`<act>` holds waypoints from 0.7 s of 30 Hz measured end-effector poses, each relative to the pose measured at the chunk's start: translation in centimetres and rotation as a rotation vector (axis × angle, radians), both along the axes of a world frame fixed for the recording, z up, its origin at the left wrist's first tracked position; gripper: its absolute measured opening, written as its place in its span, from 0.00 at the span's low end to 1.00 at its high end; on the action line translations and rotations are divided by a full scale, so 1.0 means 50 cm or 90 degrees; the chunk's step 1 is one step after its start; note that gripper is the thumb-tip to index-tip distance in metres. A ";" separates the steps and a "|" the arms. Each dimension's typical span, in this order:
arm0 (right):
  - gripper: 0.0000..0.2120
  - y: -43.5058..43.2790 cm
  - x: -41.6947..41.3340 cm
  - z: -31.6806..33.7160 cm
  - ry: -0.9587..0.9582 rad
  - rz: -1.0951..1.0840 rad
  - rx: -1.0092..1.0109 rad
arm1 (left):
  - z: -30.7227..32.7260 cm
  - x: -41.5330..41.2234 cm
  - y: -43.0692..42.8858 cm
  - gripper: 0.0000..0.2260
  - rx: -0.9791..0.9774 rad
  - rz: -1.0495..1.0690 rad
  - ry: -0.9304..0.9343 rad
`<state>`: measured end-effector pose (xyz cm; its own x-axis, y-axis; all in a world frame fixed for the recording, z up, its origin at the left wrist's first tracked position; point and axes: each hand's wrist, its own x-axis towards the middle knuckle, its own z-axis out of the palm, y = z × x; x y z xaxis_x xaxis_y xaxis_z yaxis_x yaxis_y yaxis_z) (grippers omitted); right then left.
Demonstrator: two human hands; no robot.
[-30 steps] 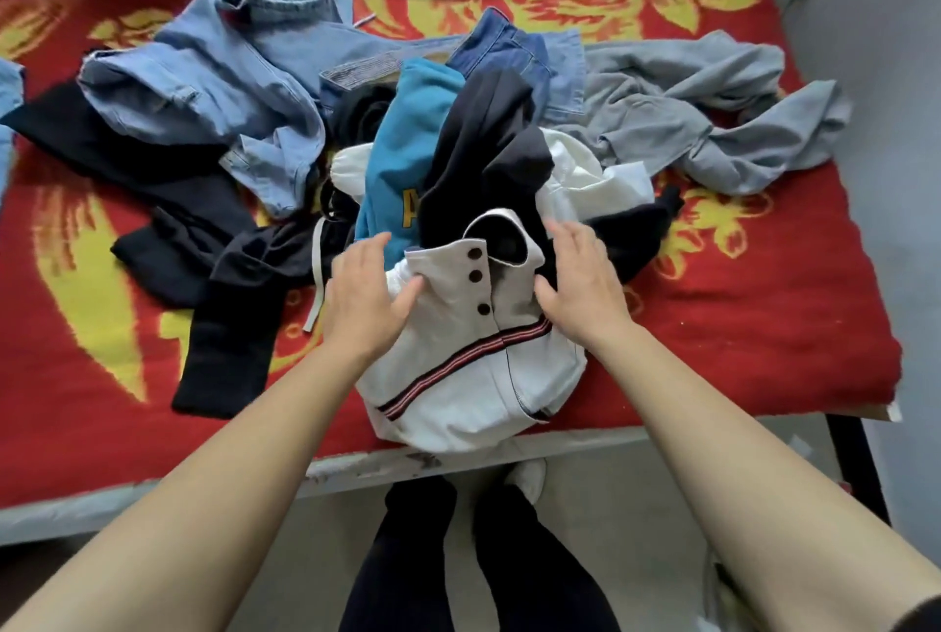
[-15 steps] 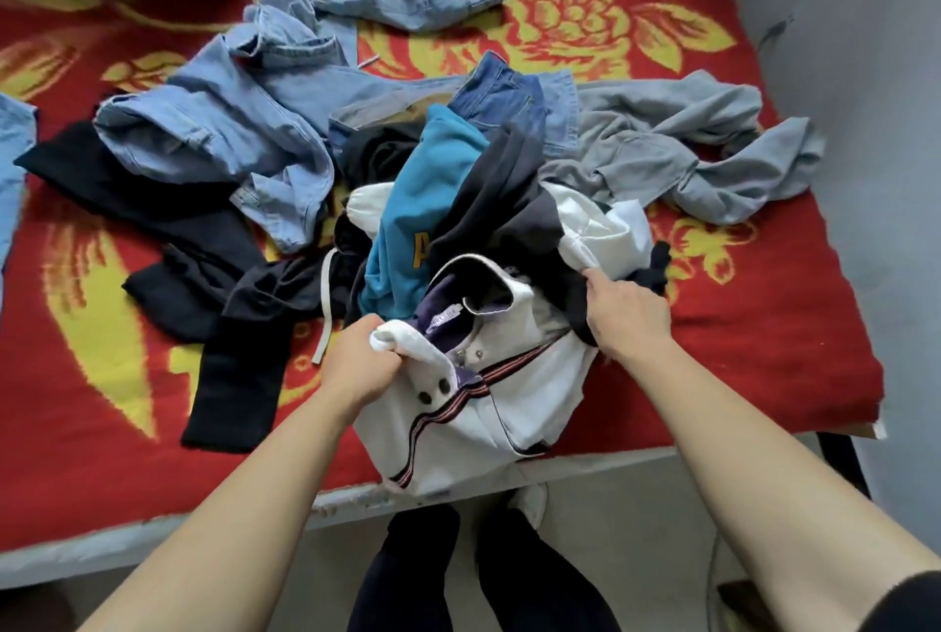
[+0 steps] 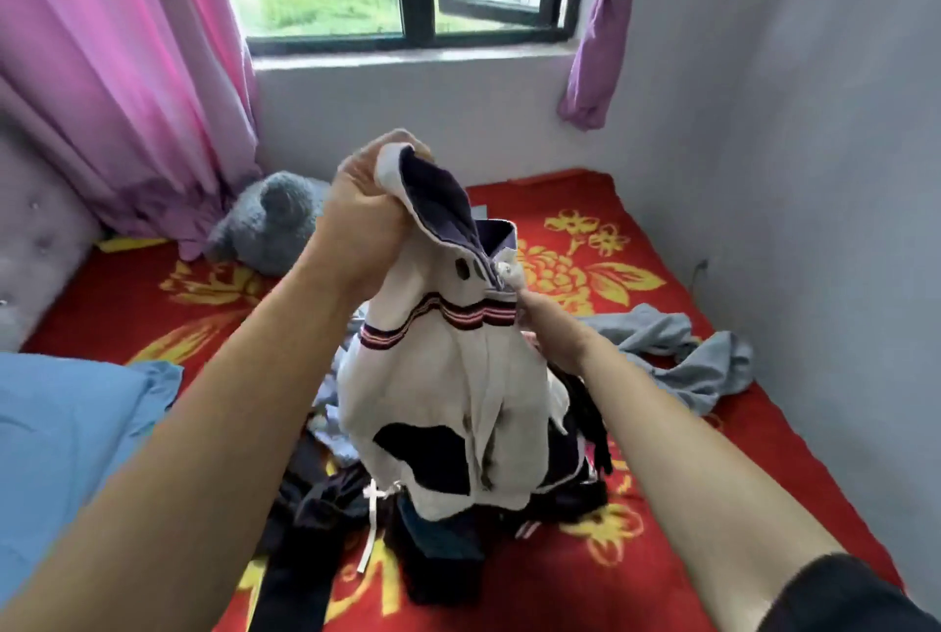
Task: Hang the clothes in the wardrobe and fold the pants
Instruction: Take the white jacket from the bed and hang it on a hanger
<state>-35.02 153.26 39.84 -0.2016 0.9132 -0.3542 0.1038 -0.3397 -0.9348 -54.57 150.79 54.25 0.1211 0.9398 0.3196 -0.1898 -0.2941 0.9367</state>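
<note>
Left hand (image 3: 364, 209) grips the collar of the white jacket (image 3: 448, 392), right hand (image 3: 552, 333) pinches its right edge, above the clothes pile (image 3: 326, 504) on the bed (image 3: 713, 458); the hem may snag dark garments there.

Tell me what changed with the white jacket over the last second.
The white jacket rose off the clothes pile: the left hand, which gripped its collar, holds it high, and the right hand pinches its front edge. The pile stays on the red blanket.

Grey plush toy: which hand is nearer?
Left. The left hand, gripping the white jacket, is right of the grey plush toy; the right hand is farther right, across the jacket.
</note>
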 end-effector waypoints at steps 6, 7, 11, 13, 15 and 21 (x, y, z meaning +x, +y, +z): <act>0.09 0.025 -0.039 0.275 0.042 -0.208 0.265 | 0.166 -0.081 -0.001 0.10 0.052 0.153 -0.031; 0.11 0.023 -0.041 0.319 0.067 -0.239 0.307 | 0.172 -0.104 0.001 0.12 0.057 0.174 -0.029; 0.15 -0.006 -0.068 0.440 0.117 -0.288 0.463 | 0.131 -0.198 -0.017 0.13 0.017 0.298 -0.002; 0.17 -0.025 -0.098 0.467 0.167 -0.286 0.500 | 0.100 -0.212 -0.054 0.08 -0.013 0.370 0.063; 0.16 -0.049 -0.116 0.482 0.167 -0.256 0.507 | 0.074 -0.215 -0.092 0.14 -0.003 0.438 0.128; 0.14 -0.110 -0.103 0.456 0.056 -0.093 0.447 | 0.055 -0.220 -0.190 0.09 -0.003 0.666 0.302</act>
<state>-40.19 147.74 62.63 -0.0613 0.9391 0.3381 0.0174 0.3397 -0.9404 -65.58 141.30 56.99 -0.6126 0.6517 0.4472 0.5183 -0.0959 0.8498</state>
